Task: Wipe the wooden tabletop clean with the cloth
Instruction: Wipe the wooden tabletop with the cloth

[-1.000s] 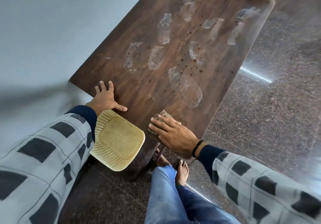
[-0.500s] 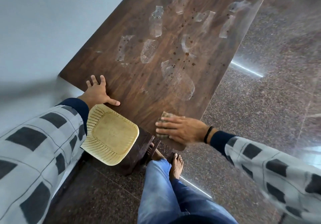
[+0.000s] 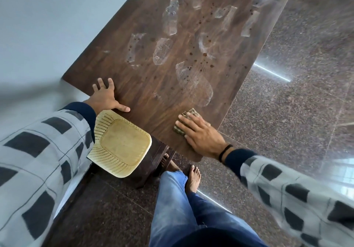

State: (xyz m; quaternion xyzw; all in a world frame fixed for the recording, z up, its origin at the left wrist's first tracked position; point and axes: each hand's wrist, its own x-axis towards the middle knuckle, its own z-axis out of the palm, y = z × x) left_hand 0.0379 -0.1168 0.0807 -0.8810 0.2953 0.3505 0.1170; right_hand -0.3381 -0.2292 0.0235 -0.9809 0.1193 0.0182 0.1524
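The cloth (image 3: 192, 112), a small folded brownish wad, lay at the near right corner of the wooden bench (image 3: 138, 93), close to its right edge. What showed of it ran roughly along the bench's length, though most was covered. The right hand (image 3: 203, 136) pressed flat on it, fingers straight and pointing leftward across the wood, gripping nothing. The left hand (image 3: 106, 99) rested open at the near left corner, fingers spread. Whitish smears (image 3: 194, 83) and dark spots marked the surface beyond.

We stand barefoot in what looks like a home: wooden table (image 3: 145, 87), plastic chair (image 3: 122, 143), polished stone floor (image 3: 298, 97), plain wall (image 3: 47, 26).
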